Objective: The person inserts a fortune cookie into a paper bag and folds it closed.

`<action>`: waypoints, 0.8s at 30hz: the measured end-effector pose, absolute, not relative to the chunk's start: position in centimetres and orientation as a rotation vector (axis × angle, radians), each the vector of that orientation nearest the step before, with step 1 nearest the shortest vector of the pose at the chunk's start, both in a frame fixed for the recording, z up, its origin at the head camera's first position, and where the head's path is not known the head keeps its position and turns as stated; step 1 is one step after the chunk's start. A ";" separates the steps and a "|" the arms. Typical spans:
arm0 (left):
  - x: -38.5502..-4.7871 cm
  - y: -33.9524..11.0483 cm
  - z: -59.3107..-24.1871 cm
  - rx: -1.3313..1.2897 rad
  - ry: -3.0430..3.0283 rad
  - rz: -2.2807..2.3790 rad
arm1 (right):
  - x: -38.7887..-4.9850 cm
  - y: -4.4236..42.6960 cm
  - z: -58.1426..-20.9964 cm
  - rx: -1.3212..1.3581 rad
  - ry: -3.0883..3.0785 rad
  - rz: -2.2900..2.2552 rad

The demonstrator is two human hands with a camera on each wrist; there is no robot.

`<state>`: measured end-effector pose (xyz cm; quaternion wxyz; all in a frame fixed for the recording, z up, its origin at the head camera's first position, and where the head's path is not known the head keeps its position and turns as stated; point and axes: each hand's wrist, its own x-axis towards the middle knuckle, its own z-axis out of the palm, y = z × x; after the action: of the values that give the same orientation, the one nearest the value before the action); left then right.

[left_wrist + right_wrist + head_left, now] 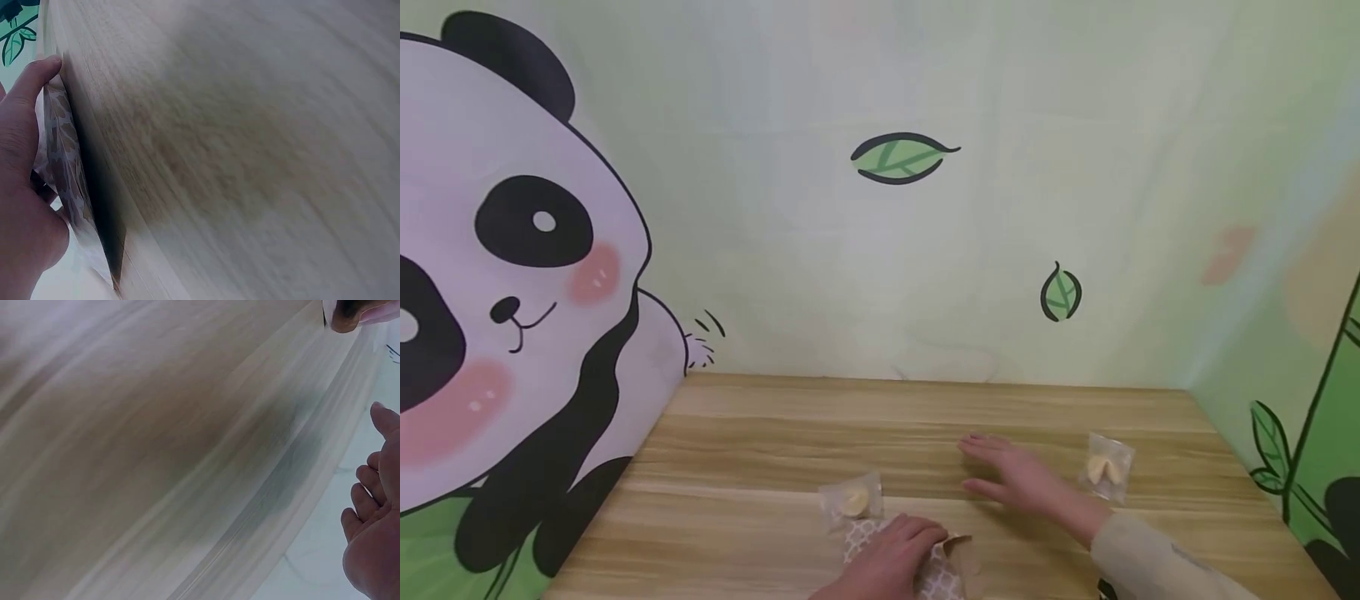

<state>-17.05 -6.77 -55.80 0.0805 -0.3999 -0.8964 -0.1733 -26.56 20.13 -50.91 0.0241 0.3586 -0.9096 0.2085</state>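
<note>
My left hand (891, 560) holds a patterned paper bag (942, 577) low on the wooden table, its brown mouth gaping toward the right. In the left wrist view the thumb lies along the edge of the bag (65, 156), with other fingers partly hidden behind it. Just beyond the bag lies a cookie in a clear wrapper (854, 502). My right hand (1022, 479) is stretched out over the table with nothing in it, its fingers extended to the left. Right of that hand, a second clear-wrapped cookie (1107, 468), folded like a fortune cookie, lies on the wood.
The wooden table (760, 450) runs back to a wall cloth (775, 250) printed with leaves and a large panda (527, 275). A small dark object (1107, 590) shows at the bottom edge beside the right sleeve (1157, 554).
</note>
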 end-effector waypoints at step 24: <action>-16.3 -11.1 -57.1 -1.301 -2.581 -0.546 | -29.8 9.4 -52.2 1.632 -2.703 0.578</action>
<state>-16.34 -11.07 -57.11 0.1000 -0.4401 -0.8730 -0.1849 -29.78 9.38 -52.24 -0.0340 0.5081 -0.8416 0.1800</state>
